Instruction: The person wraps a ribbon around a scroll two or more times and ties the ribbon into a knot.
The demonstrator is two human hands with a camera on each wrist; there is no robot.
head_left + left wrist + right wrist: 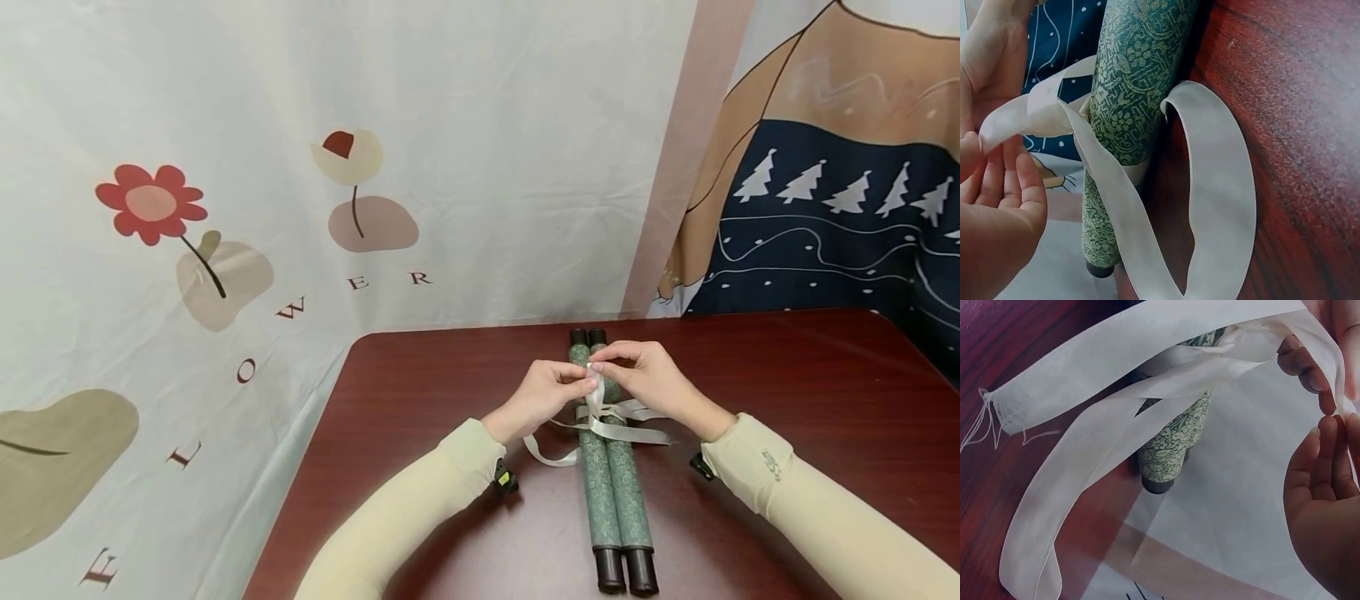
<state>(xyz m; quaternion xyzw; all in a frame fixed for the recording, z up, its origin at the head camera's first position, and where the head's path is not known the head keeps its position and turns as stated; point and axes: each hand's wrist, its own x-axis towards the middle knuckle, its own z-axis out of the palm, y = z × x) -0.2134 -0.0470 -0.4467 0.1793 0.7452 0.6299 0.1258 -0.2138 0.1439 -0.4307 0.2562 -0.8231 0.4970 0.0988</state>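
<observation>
Two green patterned scrolls (600,483) with dark end knobs lie side by side on the table. A white ribbon (633,432) goes round their middle, its loose ends spreading to both sides. Above the scrolls, my left hand (542,395) pinches a raised loop of this ribbon between thumb and fingers. Opposite it, my right hand (645,372) pinches the top of the same loop, the fingertips of both hands close together. In the left wrist view a ribbon length (1222,187) curls down beside the scroll (1138,81). A frayed ribbon end (1029,409) shows in the right wrist view.
The dark red wooden table (450,375) reaches back to a pale curtain (510,167) printed with flowers and letters. At the right hangs a dark blue printed cloth (825,250) with white trees. A small black device (506,477) sits at the left wrist.
</observation>
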